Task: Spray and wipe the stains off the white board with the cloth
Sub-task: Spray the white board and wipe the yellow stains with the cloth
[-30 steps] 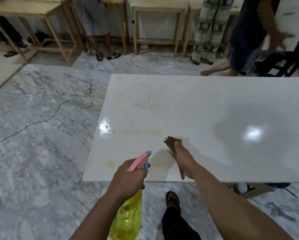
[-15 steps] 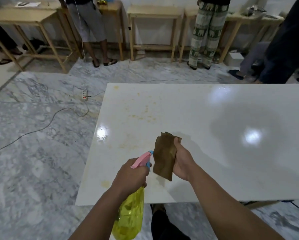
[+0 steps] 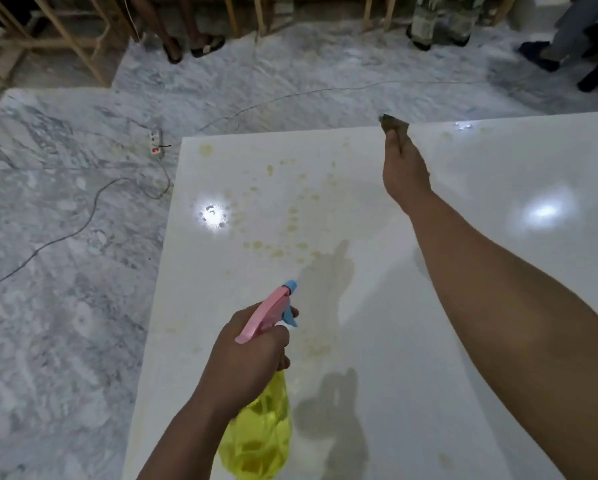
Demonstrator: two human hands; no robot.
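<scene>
The white board (image 3: 498,306) fills the right and lower part of the head view, with yellowish stains (image 3: 290,216) scattered over its left half. My left hand (image 3: 249,358) grips a spray bottle (image 3: 259,427) with a yellow body and a pink and blue head, held over the board's near left part and pointing toward the stains. My right hand (image 3: 405,171) is stretched out to the board's far edge, closed on a brown cloth (image 3: 394,124), of which only a small end shows past the fingers.
Grey marble floor surrounds the board. A power strip (image 3: 155,143) and its cables lie on the floor off the board's far left corner. Wooden table legs and several people's feet (image 3: 193,46) line the far side.
My right hand has carried the cloth from beside the spray bottle out to the board's far edge. The view has tilted down and moved closer to the board.
</scene>
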